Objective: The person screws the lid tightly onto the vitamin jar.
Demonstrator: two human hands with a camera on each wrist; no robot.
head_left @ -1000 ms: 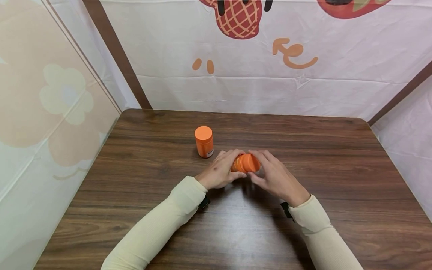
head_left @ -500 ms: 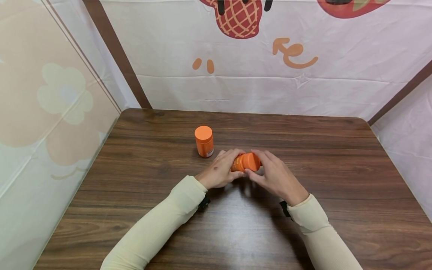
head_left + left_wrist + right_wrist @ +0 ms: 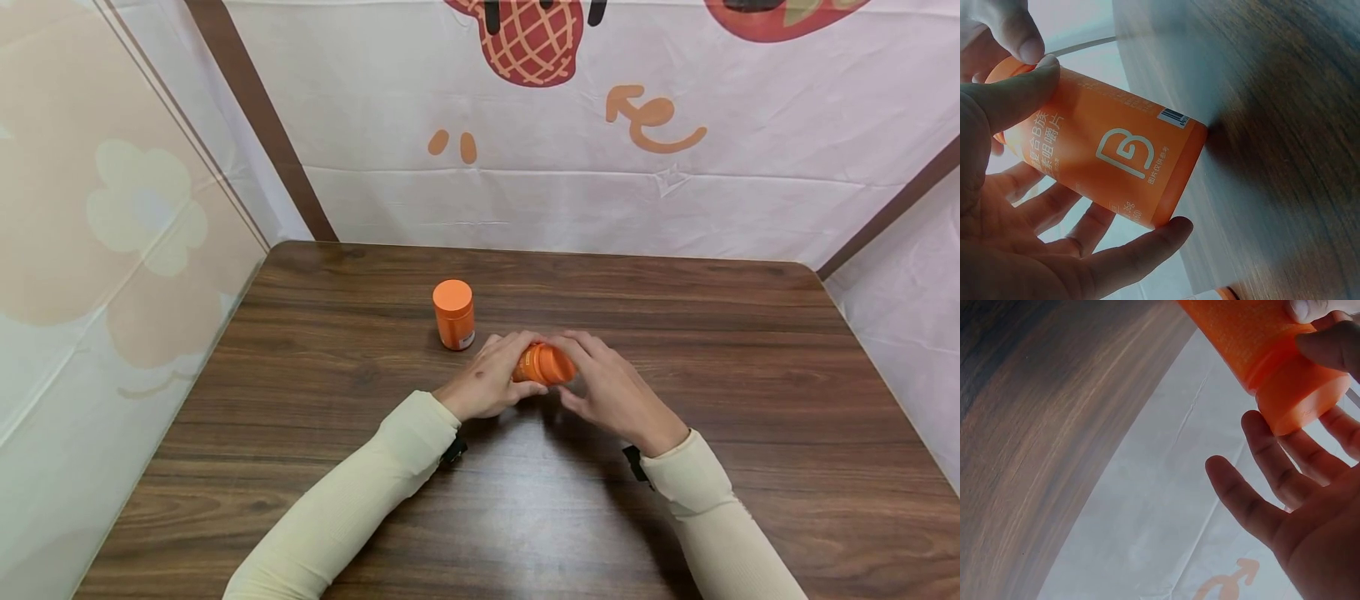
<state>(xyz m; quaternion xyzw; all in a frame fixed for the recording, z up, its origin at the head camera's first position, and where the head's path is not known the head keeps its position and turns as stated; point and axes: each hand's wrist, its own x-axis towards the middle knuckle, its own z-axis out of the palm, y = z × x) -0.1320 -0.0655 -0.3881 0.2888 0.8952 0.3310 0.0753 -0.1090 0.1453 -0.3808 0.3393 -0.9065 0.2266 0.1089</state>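
Note:
An orange bottle (image 3: 542, 364) with white print is held tilted just above the wooden table (image 3: 750, 375), near its middle. My left hand (image 3: 495, 373) grips its body (image 3: 1116, 150), thumb on top and fingers curled underneath. My right hand (image 3: 603, 385) is at the orange cap (image 3: 1300, 394). Its thumb presses one side of the cap, and its fingers reach round the other side and the end. The cap is on the bottle. In the head view my right fingers hide most of the cap.
A second orange bottle (image 3: 453, 314) with its cap on stands upright to the far left of my hands. Printed cloth walls close in the table at the back and on both sides. The table's near edge runs under my sleeves.
My right fingers have slid further over the cap and now cover more of it. The bottle and my left hand have stayed in place.

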